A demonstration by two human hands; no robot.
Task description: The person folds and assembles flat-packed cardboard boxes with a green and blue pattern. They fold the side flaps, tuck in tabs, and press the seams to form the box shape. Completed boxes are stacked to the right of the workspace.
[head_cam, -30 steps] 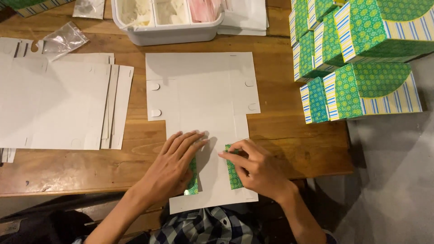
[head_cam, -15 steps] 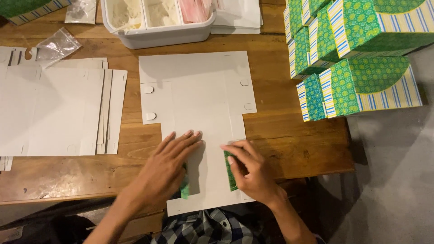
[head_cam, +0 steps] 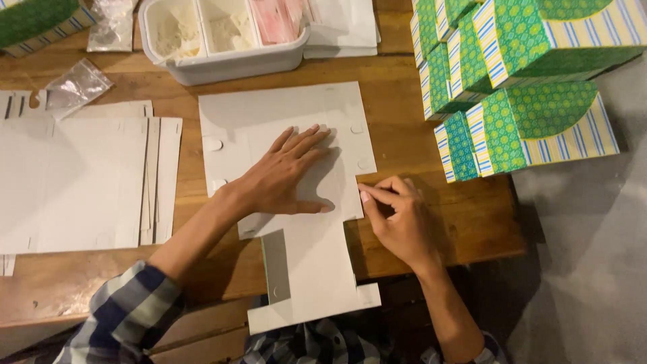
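A flat white cardboard box blank [head_cam: 269,114] lies printed side down on the wooden table [head_cam: 397,114], its lower part hanging over the near edge. My left hand [head_cam: 286,176] lies flat on the middle of the blank, fingers spread and pointing up right. My right hand [head_cam: 397,216] is at the blank's right edge, fingers curled, fingertips pinching or pressing a side flap there. A thin green strip of the printed side shows at a folded flap [head_cam: 268,259] near the lower left.
A stack of flat white blanks [head_cam: 74,182] lies at the left. A white compartment tray [head_cam: 222,64] stands at the back. Several assembled green patterned boxes [head_cam: 519,81] are piled at the right. Clear plastic bags [head_cam: 77,84] lie at the back left.
Both hands moved up the blank from its lower flaps. My left hand now presses the middle panel; my right hand shifted to the right edge. The green flaps were folded over.
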